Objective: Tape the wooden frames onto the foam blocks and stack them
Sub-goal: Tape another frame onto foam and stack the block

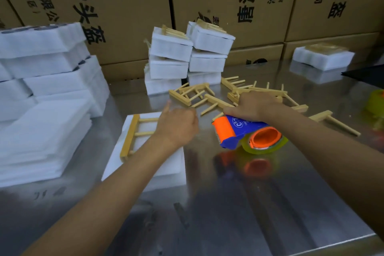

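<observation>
A white foam block (128, 164) lies flat on the steel table in front of me. A wooden frame (133, 133) rests on its far half. My left hand (176, 125) hovers over the frame's right side, fingers loosely curled, index finger pointing up, holding nothing that I can see. My right hand (253, 106) grips the top of a blue and orange tape dispenser (245, 133) with a yellowish tape roll, just right of the block. Loose wooden frames (207, 98) lie scattered behind both hands. Two stacks of foam blocks with frames on top (187, 56) stand further back.
Piles of bare foam sheets (41, 110) fill the left side. Cardboard boxes (124, 6) wall off the back. One taped block (322, 56) sits at the far right, with another tape roll (376, 102) at the right edge. The table's front edge (332, 243) runs close at bottom right.
</observation>
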`<action>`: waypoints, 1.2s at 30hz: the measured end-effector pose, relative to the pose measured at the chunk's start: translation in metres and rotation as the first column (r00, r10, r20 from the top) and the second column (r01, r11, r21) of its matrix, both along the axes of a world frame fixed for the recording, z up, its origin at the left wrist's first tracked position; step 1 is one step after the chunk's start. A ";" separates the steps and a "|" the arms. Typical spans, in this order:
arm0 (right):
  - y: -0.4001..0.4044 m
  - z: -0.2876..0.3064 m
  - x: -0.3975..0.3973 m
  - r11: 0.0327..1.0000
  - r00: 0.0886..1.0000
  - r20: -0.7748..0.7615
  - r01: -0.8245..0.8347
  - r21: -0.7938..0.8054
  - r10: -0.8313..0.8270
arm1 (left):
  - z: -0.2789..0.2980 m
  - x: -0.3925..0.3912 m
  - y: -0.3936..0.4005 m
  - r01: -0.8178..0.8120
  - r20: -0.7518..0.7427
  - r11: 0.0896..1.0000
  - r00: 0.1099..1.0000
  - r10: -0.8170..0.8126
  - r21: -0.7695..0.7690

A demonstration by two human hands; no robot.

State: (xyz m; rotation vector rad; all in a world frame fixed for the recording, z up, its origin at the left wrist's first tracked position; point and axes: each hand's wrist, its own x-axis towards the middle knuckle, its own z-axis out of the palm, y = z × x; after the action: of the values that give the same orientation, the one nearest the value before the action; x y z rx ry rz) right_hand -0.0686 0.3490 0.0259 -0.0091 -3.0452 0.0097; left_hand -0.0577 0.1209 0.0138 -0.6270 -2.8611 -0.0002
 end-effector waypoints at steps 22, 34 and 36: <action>-0.048 -0.001 0.019 0.963 0.980 -0.148 0.166 0.213 -0.136 | -0.010 -0.003 0.006 -0.092 0.397 0.676 0.863 -0.312 0.731; -0.037 -0.013 0.096 0.955 0.879 -0.431 0.275 0.107 -0.205 | -0.008 -0.003 0.001 -0.121 0.421 0.560 0.791 -0.444 0.819; -0.053 -0.010 0.094 0.997 0.870 -0.491 0.003 -0.082 -0.043 | -0.006 -0.001 0.001 -0.122 0.394 0.509 0.789 -0.471 0.852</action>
State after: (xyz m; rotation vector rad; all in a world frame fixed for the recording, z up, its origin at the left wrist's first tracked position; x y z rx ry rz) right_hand 0.0252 0.2956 0.0158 -0.0425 -2.5272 0.1126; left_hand -0.0588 0.1222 0.0078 -0.7628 -2.7000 -1.8463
